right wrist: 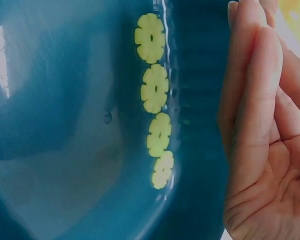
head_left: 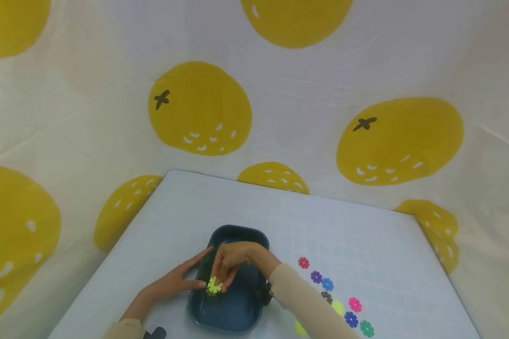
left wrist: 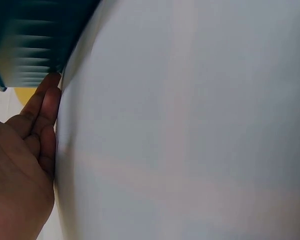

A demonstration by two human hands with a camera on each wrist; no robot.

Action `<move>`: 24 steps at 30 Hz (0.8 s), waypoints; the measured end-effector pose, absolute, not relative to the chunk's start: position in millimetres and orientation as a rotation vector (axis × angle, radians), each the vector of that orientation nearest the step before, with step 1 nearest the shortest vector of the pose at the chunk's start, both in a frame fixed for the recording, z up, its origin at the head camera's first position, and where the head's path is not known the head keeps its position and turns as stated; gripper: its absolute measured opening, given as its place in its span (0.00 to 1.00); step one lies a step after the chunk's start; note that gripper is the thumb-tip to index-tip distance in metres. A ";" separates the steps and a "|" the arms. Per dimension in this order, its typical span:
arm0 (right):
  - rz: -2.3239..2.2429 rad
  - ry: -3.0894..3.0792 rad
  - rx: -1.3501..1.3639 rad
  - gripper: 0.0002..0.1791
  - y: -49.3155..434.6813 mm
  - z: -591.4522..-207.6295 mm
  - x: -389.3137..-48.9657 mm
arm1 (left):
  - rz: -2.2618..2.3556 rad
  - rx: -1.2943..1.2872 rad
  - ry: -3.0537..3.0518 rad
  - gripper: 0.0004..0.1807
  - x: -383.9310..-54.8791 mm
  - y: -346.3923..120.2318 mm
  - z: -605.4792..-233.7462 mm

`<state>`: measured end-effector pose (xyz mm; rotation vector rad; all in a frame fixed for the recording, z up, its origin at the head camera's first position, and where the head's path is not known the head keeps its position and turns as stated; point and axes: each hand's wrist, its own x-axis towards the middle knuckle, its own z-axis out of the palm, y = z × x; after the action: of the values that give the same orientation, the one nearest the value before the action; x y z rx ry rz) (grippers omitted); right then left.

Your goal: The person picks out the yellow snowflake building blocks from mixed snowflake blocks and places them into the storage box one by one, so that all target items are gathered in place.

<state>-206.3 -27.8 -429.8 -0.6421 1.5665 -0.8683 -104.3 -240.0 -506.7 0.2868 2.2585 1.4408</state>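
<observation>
A dark blue rectangular bin (head_left: pixel 227 313) stands on the white table. My right hand (head_left: pixel 231 261) reaches down into it and pinches a yellow-green notched disc (head_left: pixel 214 286) near the left wall. In the right wrist view, several yellow-green notched discs (right wrist: pixel 156 89) form a row along the bin's inner edge, beside the right hand (right wrist: pixel 262 130). My left hand (head_left: pixel 174 282) lies along the bin's left side, fingers extended and thumb at the rim. In the left wrist view, fingertips of the left hand (left wrist: pixel 32 135) meet the lower part of the ribbed bin wall (left wrist: pixel 32 55).
Right of the bin, loose notched discs lie scattered on the table (head_left: pixel 365 245): a red disc (head_left: pixel 303 262), a purple one (head_left: pixel 316 277), a pink one (head_left: pixel 355 304), a green one (head_left: pixel 366 328) and others. My right sleeve (head_left: pixel 301 296) covers part of that area. A fruit-patterned cloth (head_left: pixel 297 117) hangs behind.
</observation>
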 end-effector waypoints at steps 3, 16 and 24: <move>-0.850 1.559 -0.661 0.07 -31.2 -433.9 -206.4 | 1.434 0.281 2.265 0.45 -104.0 -240.0 -507.1; -0.702 1.592 -0.656 0.05 -49.5 -457.6 -195.3 | 1.463 0.345 2.261 0.43 -103.6 -240.8 -504.2; -0.688 1.608 -0.634 0.04 -55.4 -463.4 -187.3 | 1.455 0.366 2.268 0.44 -105.6 -242.0 -504.3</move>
<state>-187.3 -55.4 -463.4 -0.6344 1.6082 -0.6877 -105.6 -242.0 -504.3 0.3656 2.2676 1.4553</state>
